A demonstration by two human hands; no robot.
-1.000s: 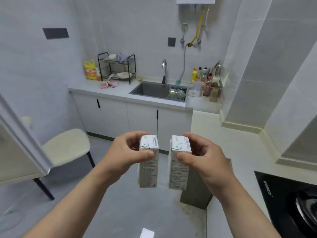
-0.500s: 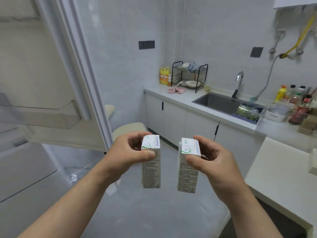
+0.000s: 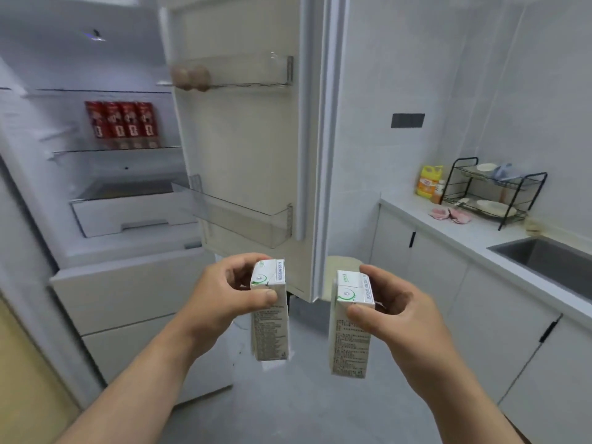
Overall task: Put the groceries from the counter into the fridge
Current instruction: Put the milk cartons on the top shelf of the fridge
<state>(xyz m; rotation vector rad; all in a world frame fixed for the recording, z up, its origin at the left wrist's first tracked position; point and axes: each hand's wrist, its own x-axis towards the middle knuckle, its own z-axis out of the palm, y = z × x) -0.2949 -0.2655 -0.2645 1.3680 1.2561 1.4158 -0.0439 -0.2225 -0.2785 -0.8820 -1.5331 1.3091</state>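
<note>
left hand (image 3: 224,296) pinches white-green upright paper carton (image 3: 270,315) | right hand (image 3: 394,309) pinches matching second carton (image 3: 350,328) | cartons apart | white fridge (image 3: 128,283) open, 4 red cartons (image 3: 123,123) on shelf

Head view, angled down (close over hands (image 3: 224,302)), facing open fridge (image 3: 128,193).

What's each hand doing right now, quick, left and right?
Left hand: closed round the top of the left white carton, holding it upright.
Right hand: closed round the top of the right white carton, also upright.
</note>
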